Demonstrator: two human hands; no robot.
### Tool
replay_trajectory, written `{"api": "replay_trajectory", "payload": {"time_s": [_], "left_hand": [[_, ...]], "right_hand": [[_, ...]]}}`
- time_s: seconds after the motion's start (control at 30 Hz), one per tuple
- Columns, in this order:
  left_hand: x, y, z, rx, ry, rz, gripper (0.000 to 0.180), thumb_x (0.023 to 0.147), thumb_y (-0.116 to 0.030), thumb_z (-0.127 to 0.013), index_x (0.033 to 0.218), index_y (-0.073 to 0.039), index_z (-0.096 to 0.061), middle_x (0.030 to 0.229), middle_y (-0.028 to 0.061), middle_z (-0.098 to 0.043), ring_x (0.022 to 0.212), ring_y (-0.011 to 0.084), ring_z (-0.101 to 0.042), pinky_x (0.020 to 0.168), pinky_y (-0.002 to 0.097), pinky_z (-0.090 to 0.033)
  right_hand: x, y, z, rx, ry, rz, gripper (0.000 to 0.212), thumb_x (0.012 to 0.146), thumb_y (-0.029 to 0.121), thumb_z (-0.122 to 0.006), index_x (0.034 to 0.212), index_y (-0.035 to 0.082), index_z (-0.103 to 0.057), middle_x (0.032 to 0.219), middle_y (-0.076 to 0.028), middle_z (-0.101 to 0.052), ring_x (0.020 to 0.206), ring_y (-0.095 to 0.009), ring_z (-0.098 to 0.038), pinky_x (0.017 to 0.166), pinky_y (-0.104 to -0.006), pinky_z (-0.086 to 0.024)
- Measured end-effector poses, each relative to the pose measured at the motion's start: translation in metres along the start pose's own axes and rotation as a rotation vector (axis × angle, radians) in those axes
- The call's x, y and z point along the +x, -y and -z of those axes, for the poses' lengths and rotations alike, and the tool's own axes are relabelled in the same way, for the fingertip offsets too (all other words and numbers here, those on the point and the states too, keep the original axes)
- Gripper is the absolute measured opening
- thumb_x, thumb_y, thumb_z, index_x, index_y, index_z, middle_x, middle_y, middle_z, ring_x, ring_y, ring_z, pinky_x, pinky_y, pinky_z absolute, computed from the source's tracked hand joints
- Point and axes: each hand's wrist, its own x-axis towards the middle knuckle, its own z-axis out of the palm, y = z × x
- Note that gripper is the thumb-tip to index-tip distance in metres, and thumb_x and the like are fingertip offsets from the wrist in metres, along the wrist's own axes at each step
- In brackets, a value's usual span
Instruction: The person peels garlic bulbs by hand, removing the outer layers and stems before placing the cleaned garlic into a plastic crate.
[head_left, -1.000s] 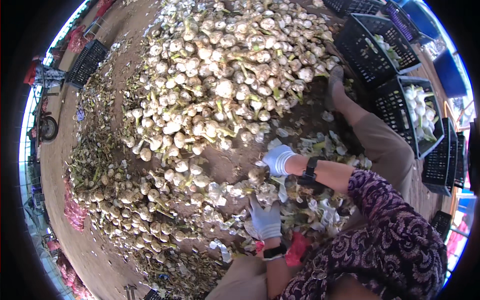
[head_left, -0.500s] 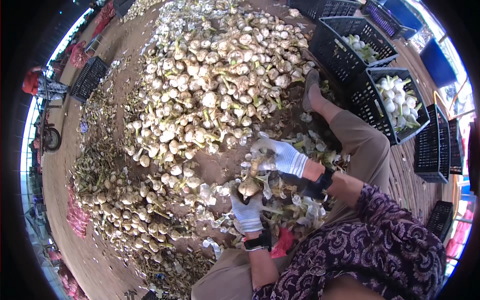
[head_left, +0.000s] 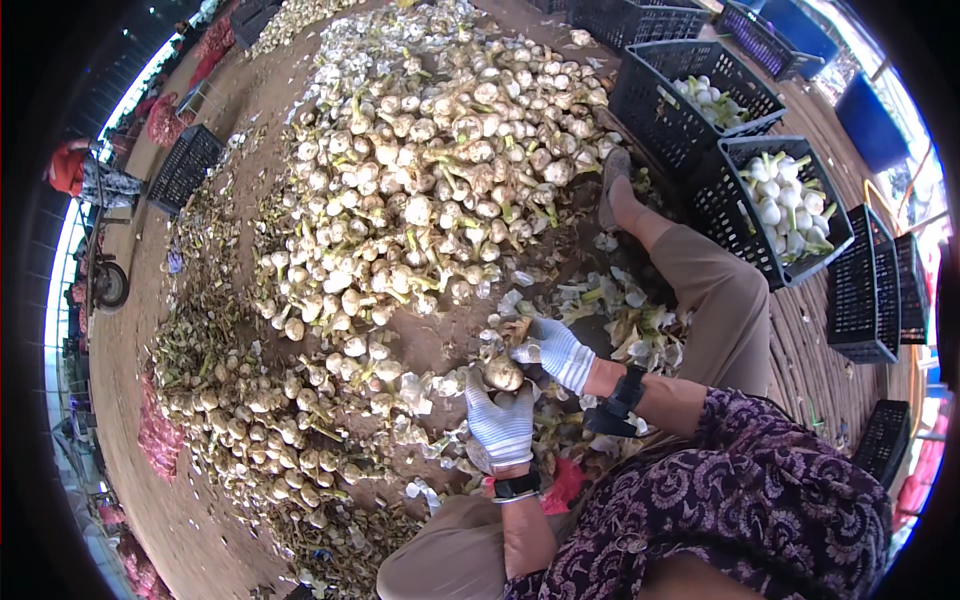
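Both my hands wear white gloves with thin blue stripes and meet low in front of me. My left hand (head_left: pixel 502 422) is closed around the lower side of a garlic bulb (head_left: pixel 502 374). Just above and to the right, my right hand (head_left: pixel 562 354) pinches dry brownish husk (head_left: pixel 514 332) at the bulb's top; some of its fingertips are hidden. Peeled husks and leaf scraps (head_left: pixel 640 335) lie on the ground beside my right hand. Beyond my hands spreads a big heap of untrimmed garlic bulbs (head_left: pixel 410 200).
Black plastic crates (head_left: pixel 735 225) on the right hold cleaned white garlic (head_left: pixel 790 205). Blue barrels (head_left: pixel 870 120) stand behind them. At the left are red mesh sacks (head_left: pixel 160 430), a dark crate (head_left: pixel 185 168) and a person in red (head_left: pixel 70 170). My bent leg (head_left: pixel 715 290) borders the heap.
My right hand has come down and nearer to the bulb, with its fingers now at the husk. The bulb, in my left hand, has shifted slightly.
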Motion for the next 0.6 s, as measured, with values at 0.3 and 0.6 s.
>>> {"api": "replay_trajectory", "payload": {"time_s": [0.3,0.6], "left_hand": [[0.000,0.020,0.015,-0.917,0.203,0.424,0.044,0.068,-0.031,-0.069,0.095,0.002,-0.058,0.079,0.0105,-0.061,0.058,0.0207,-0.061,0.047,0.0299,-0.052],[-0.006,-0.017,-0.008,-0.370,0.028,0.011,0.068,0.070,0.000,-0.071,0.126,0.004,-0.034,0.102,0.0096,-0.052,0.086,0.0164,-0.052,0.071,0.0254,-0.045]], "right_hand": [[-0.016,0.043,0.008,-0.496,0.121,0.355,0.037,0.077,0.004,-0.062,0.114,0.002,-0.055,0.095,-0.002,-0.061,0.085,-0.006,-0.054,0.076,-0.0236,-0.047],[-0.032,0.060,0.008,0.128,-0.041,-0.360,0.016,0.075,0.000,-0.059,0.091,-0.001,-0.062,0.075,-0.004,-0.061,0.064,-0.014,-0.058,0.051,-0.0288,-0.048]]}}
